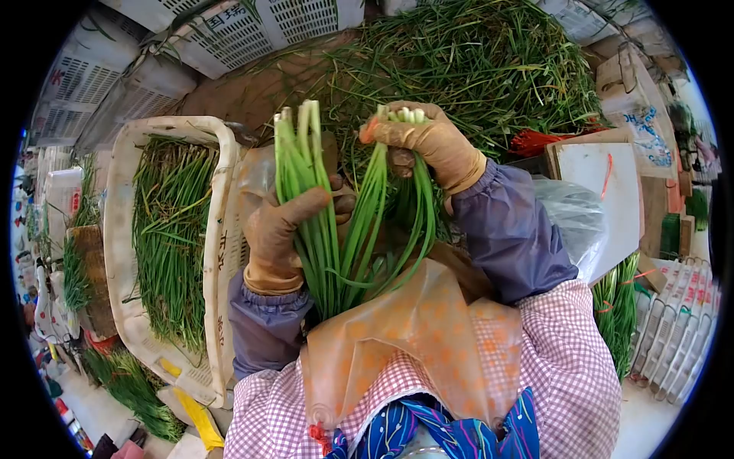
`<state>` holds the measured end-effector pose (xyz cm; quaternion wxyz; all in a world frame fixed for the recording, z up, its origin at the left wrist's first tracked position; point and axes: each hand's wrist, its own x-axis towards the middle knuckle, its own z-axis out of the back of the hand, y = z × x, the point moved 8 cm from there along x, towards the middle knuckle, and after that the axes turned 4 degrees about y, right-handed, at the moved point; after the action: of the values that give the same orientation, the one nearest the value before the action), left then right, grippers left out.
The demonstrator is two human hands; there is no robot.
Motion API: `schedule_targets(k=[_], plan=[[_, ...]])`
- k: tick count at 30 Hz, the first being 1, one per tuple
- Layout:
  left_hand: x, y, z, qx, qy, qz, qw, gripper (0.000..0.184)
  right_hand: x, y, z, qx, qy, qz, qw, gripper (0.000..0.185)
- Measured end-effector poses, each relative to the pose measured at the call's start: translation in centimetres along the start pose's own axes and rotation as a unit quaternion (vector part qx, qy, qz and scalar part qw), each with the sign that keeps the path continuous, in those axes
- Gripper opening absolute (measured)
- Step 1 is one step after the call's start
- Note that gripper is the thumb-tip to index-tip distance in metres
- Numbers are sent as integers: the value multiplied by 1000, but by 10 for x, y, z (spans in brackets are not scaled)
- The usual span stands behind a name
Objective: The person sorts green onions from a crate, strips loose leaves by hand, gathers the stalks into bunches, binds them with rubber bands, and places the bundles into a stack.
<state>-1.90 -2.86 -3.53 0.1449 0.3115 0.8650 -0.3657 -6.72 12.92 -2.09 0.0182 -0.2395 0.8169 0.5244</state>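
Observation:
Both of my hands wear stained tan gloves. My left hand (281, 233) is closed round a bunch of green stalks (312, 161) with pale ends pointing up. Higher and to the right, my right hand (432, 145) grips a second bunch of green stalks (372, 200) near its white ends, and the long leaves hang down and curve. The lower leaves of the two bunches meet above the translucent apron (397, 321) on my lap. Something orange shows at the fingertips of my right hand; its shape is too small to tell.
A cream plastic crate (218, 229) of green stalks stands at the left. A large heap of loose greens (489, 69) lies ahead. Red ties (535, 141) sit beside a white board (600, 191) at the right. White crates (260, 34) line the back.

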Motion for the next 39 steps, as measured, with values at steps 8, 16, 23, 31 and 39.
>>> schedule_targets(k=[8, 16, 23, 31, 39], plan=[[-2, -2, 4, 56, 36, -3, 998, 35, -1, 6, 25, -8, -6, 64, 998, 24], [-3, 3, 1, -65, 84, 57, 993, 45, -22, 114, 173, -129, -286, 330, 890, 9], [12, -4, 19, 305, 6, -109, 946, 37, -9, 46, 19, -182, -8, 98, 978, 23], [9, 6, 28, 2, -9, 19, 1000, 34, 2, 5, -1, -12, 13, 50, 999, 17], [9, 5, 12, -11, 31, 1, 999, 28, -10, 41, 80, -81, -116, 180, 973, 24]])
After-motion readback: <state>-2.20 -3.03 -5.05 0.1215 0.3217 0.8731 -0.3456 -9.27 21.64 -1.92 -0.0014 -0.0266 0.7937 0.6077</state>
